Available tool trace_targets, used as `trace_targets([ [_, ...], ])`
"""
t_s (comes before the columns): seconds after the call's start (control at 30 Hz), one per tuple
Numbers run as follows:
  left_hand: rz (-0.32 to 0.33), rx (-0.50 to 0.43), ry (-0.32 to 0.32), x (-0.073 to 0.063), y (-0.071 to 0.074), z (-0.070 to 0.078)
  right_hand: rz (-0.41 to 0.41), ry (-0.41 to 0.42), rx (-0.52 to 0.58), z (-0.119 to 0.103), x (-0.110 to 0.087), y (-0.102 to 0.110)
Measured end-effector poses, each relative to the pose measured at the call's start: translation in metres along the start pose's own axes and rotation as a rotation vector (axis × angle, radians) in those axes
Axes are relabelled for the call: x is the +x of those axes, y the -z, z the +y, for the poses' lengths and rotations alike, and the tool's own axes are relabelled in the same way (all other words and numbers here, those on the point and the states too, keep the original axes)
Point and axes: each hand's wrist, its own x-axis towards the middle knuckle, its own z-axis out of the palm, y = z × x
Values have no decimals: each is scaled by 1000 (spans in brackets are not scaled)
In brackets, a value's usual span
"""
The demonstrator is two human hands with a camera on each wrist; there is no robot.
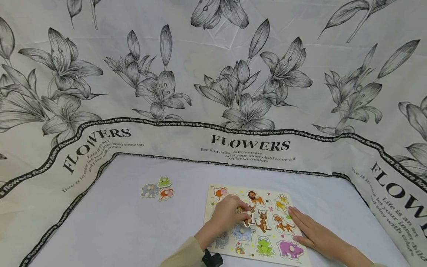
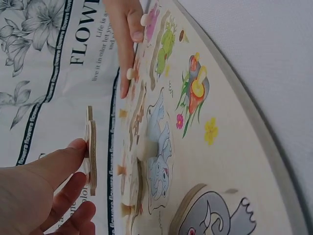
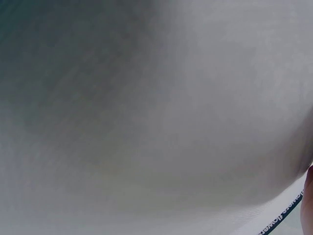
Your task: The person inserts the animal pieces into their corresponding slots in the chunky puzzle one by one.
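Above the middle of a wooden peg puzzle board (image 1: 247,251), my left hand (image 1: 227,213) pinches a brown kangaroo puzzle piece (image 1: 248,218) between thumb and fingers. The left wrist view shows this piece (image 2: 93,156) edge-on, raised off the board. Just right of it on the board is a kangaroo picture (image 1: 262,222). My right hand (image 1: 317,235) rests with extended fingers along the board's right edge, near the purple hippo piece (image 1: 291,249). Only a sliver of the right hand (image 3: 307,205) shows in the right wrist view. Part of the board is hidden beneath my left hand.
Left of the board, three loose pieces lie close together: a grey elephant (image 1: 150,190), a green frog (image 1: 164,181) and a red-orange animal (image 1: 166,193). Several animals, including a lion (image 1: 256,197), appear on the board. A flower-printed cloth (image 1: 180,137) rises behind the white surface (image 1: 110,222).
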Motion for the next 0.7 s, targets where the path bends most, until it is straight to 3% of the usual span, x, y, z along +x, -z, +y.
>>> trace_targets([
  [0.3, -23, 62, -23, 11, -15, 4, -13, -8, -10, 0, 1, -1],
  [0.7, -50, 107, -7, 22, -34, 17, -42, -33, -1, 0, 0, -1],
])
